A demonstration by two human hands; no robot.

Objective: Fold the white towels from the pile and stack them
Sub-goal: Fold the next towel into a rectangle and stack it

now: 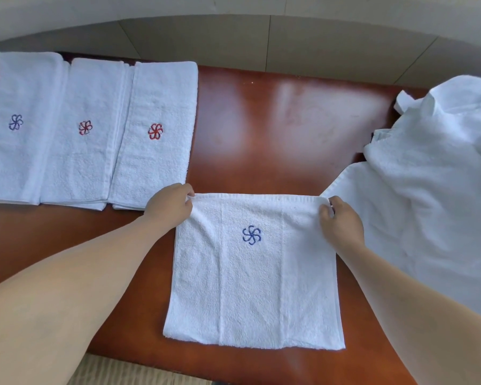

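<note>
Towel [254,287] w/ blue flower mark is lying flat on the red-brown worktop [261,120], near edge closest to the person. Left hand [168,207] is pinching its far-left corner, fingers curled round the hem; right hand [340,222] is pinching the far-right corner likewise. Pile [433,176] of loose white towels is sitting at right, touching the towel's far-right corner. Further left, three folded towels [89,129] are lying side by side, overlapping, marks up.

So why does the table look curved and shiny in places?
Head view: the wide-angle lens bows the table and the floor lines behind it; pale glare patches streak the polished wood past the towel; everything else looks evenly lit, with hardly any shadow.
</note>
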